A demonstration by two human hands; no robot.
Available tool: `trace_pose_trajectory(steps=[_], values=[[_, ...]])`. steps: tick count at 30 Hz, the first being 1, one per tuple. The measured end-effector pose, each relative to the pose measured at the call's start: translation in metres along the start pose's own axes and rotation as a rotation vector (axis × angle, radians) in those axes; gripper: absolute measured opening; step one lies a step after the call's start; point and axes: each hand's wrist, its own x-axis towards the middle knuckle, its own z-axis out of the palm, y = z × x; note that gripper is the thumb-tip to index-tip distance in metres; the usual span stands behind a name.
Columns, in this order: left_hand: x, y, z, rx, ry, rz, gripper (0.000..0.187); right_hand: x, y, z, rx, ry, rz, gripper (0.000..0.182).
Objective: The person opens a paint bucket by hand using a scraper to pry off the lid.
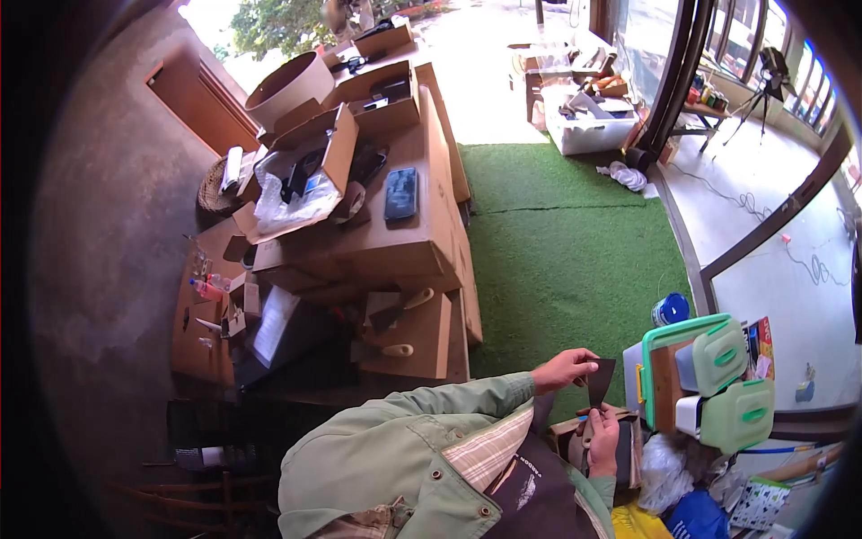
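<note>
My left hand (564, 370) pinches the upper edge of a dark, flared blade between thumb and fingers. My right hand (604, 442) is closed round the pale handle of the same tool, a putty knife (601, 384), held upright in front of my body. Two more putty knives with pale handles lie by the cardboard to the left: an upper putty knife (417, 298) and a lower putty knife (397, 350). Just below my hands is an open cardboard box (566, 435), partly hidden by my right hand and jacket.
A large cardboard box (359, 247) on the left carries a phone (401, 194) and small open boxes. Green turf (557, 260) covers the floor ahead. Green-lidded containers (736, 415), a blue can (670, 310) and plastic bags (664, 472) stand at the right.
</note>
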Motion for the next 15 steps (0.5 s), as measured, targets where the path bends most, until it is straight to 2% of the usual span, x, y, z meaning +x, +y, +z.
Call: trace_pose_trajectory(steps=[5,8,10,12,15], values=[[0.085,0.005,-0.015,-0.060,0.078,-0.038,0.023,0.074,-0.026,-0.042,-0.089,0.008,0.031,0.027],[0.143,0.026,-0.027,-0.075,0.144,-0.035,0.023,0.134,-0.064,-0.050,-0.094,-0.019,0.087,0.031],[0.182,0.049,-0.040,-0.063,0.166,-0.016,0.023,0.179,-0.091,-0.048,-0.119,-0.003,0.137,0.032],[0.217,0.086,-0.052,0.051,0.168,-0.013,0.022,0.227,-0.131,-0.049,-0.119,-0.184,0.267,0.029],[0.272,0.136,-0.067,0.078,0.157,0.054,0.021,0.297,-0.188,-0.037,-0.030,-0.216,0.324,0.026]])
